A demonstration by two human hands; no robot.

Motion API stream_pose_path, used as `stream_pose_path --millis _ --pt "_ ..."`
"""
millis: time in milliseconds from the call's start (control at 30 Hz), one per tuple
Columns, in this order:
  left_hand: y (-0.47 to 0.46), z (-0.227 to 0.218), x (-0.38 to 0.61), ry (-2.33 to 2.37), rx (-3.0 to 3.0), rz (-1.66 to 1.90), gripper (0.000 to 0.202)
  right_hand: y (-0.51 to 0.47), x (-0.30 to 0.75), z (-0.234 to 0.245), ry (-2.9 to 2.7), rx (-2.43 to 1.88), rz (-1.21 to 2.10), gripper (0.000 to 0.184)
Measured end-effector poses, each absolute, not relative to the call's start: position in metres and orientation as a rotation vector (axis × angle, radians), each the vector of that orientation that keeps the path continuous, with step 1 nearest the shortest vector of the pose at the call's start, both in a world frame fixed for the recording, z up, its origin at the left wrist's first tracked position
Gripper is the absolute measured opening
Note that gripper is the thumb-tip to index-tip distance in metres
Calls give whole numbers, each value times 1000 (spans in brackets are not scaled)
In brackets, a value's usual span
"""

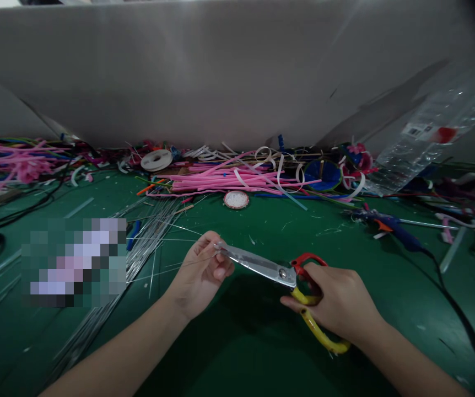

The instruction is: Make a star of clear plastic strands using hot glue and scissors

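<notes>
My left hand [198,278] is closed in a pinch on several thin wires [182,240] that fan out to the left from its fingertips. My right hand [340,300] grips scissors [258,264] with one red and one yellow handle. Their blades lie close together and point left, the tips touching or just beside my left fingertips. Exactly what sits between the blade tips is too small to make out. Left of my left hand, a long bundle of straight clear-grey wires [149,251] lies on the green table [258,353].
Pink stems [221,179], white strips and a white spool [156,160] line the back by the grey wall. A round white lid [236,200] lies before them. At right are a blue glue gun [398,229] with its cord and a clear plastic bottle [423,138].
</notes>
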State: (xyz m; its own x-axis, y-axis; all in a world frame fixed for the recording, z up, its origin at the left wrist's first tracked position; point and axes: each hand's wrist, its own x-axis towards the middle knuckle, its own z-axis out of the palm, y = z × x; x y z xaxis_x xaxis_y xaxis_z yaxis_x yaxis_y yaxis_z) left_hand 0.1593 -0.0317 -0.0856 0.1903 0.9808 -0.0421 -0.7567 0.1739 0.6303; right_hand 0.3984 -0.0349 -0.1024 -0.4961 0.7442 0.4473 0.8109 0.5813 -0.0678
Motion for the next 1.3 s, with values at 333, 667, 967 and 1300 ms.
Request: stream_pose_path --millis 333,667,967,1300 --pt "-32 -86 160 534 557 1300 23 -35 399 -102 -2377 -1229 -286 47" --pt "-33 -85 160 524 539 1300 23 -34 400 -102 -2355 -1197 -360 45" --pt "-32 -87 160 518 538 1304 18 -34 402 -102 -2355 -1206 -443 40" --pt "-31 -88 159 536 545 1317 18 -34 402 -101 -2306 -1194 -537 43"
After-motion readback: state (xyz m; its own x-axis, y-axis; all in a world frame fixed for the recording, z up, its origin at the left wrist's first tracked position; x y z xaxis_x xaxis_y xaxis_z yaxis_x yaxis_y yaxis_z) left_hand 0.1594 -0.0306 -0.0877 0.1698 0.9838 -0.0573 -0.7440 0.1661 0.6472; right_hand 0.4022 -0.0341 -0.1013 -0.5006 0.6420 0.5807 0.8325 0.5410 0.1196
